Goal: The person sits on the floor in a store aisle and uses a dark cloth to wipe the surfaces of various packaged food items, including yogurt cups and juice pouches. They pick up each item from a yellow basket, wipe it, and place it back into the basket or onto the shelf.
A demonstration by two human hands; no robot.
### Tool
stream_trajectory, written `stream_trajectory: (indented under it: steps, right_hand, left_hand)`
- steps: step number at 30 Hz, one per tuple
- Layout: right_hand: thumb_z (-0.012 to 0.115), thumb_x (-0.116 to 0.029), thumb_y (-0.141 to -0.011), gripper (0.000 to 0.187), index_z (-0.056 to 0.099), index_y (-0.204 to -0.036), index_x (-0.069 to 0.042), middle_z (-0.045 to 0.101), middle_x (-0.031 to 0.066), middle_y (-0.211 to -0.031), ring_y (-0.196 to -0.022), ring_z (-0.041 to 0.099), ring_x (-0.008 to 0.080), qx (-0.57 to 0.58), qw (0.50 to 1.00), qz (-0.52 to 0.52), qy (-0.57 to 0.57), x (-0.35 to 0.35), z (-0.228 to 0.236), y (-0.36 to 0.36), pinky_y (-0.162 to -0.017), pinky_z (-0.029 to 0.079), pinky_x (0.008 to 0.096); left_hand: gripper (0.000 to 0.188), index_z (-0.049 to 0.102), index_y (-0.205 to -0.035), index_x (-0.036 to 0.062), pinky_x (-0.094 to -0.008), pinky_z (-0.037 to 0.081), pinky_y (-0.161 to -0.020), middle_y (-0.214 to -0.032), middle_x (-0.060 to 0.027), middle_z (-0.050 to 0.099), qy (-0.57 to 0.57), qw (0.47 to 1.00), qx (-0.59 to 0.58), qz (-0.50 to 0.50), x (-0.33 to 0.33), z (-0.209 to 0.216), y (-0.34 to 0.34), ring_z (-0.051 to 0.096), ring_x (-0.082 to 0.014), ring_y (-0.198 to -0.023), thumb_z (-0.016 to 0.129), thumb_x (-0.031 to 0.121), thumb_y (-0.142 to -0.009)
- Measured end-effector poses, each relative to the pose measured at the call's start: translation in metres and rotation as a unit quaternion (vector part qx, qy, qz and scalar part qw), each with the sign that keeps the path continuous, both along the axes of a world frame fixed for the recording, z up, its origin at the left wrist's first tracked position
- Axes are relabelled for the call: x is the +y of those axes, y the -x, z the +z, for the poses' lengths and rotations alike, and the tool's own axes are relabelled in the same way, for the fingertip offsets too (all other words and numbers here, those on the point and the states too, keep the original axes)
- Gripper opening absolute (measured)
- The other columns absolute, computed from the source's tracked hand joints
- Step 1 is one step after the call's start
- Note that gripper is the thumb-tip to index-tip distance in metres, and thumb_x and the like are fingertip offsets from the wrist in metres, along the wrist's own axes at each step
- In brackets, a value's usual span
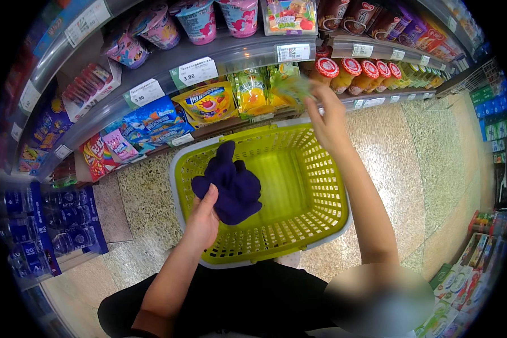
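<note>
My left hand [204, 222] is closed on a bunched dark purple cloth [231, 186], with the thumb on top and the fingers hidden under it. The cloth hangs over the left part of a lime-green shopping basket [322, 191] with slotted walls and a grey rim. Beyond the basket's far right corner, my right hand [327, 115] reaches to the lower shelf. Its fingertips pinch a green and yellow packet [292, 90], which is smeared by motion. A similar packet [250, 93] stands to its left on the shelf.
Bagged sweets [208, 102] and blue bags [152, 124] line the lower shelf. Jars with red lids [349, 67] stand at its right. Pink and blue cups [197, 22] fill the shelf above. Packs of water bottles [67, 222] are at the left, boxed goods [462, 270] at the right.
</note>
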State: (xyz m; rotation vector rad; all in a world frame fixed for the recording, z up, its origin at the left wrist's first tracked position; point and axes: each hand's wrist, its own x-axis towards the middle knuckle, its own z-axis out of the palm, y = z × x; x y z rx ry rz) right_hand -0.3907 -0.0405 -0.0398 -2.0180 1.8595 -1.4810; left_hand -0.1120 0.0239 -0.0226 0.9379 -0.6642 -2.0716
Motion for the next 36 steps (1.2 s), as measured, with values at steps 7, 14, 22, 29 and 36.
stream_trajectory:
  steps: [7,14,22,29,36]
  right_hand:
    - [0.050,-0.020,-0.090,0.027,0.049,-0.113,-0.006,0.057,0.0054,-0.108,-0.100,0.054,0.0157,-0.708,0.680,0.098,-0.165,0.109,0.047,-0.050,-0.089,0.041,0.0302]
    - [0.038,-0.026,-0.095,0.037,0.039,-0.127,-0.007,0.049,0.0081,-0.124,-0.114,0.048,0.0180,-0.805,0.515,0.166,-0.241,0.119,0.037,-0.109,-0.100,0.035,0.0334]
    - [0.042,-0.024,-0.094,0.035,0.041,-0.124,-0.008,0.046,0.0042,-0.127,-0.119,0.039,0.0169,-0.798,0.497,0.108,-0.323,0.122,0.046,-0.142,-0.102,0.028,0.0320]
    - [0.044,-0.025,-0.093,0.029,0.047,-0.115,-0.006,0.053,0.0047,-0.114,-0.106,0.049,0.0163,-0.791,0.522,0.147,-0.281,0.126,0.034,-0.121,-0.094,0.036,0.0304]
    - [0.052,-0.024,-0.091,0.024,0.055,-0.097,-0.001,0.055,0.0017,-0.085,-0.077,0.049,0.0055,-0.512,0.830,0.006,-0.222,0.117,0.026,-0.110,-0.069,0.041,0.0191]
  left_hand:
    - [0.041,0.041,-0.127,-0.0036,-0.0333,0.032,-0.100,-0.128,-0.0124,0.046,0.307,0.941,-0.145,-0.001,0.006,0.000,0.017,0.045,-0.0206,-0.117,0.041,0.021,-0.094]
    - [0.039,0.051,-0.117,0.0005,-0.0464,0.025,-0.101,-0.124,-0.0205,0.047,0.568,0.738,-0.329,-0.156,0.040,0.008,0.040,0.040,-0.0389,-0.117,0.054,0.022,-0.085]
    - [0.039,0.047,-0.120,-0.0029,-0.0432,0.034,-0.093,-0.119,-0.0209,0.051,0.482,0.796,-0.365,-0.008,0.019,-0.004,0.025,0.047,-0.0381,-0.109,0.046,0.023,-0.091]
    - [0.052,0.036,-0.131,0.0040,-0.0383,0.035,-0.100,-0.130,-0.0103,0.045,-0.074,0.994,0.070,-0.032,0.017,-0.017,0.021,0.046,-0.0245,-0.117,0.033,0.042,-0.095]
    - [0.030,0.050,-0.115,0.0020,-0.0299,0.048,-0.085,-0.110,-0.0066,0.057,-0.083,0.997,0.009,0.005,0.027,-0.009,0.021,0.056,-0.0142,-0.098,0.057,0.015,-0.089]
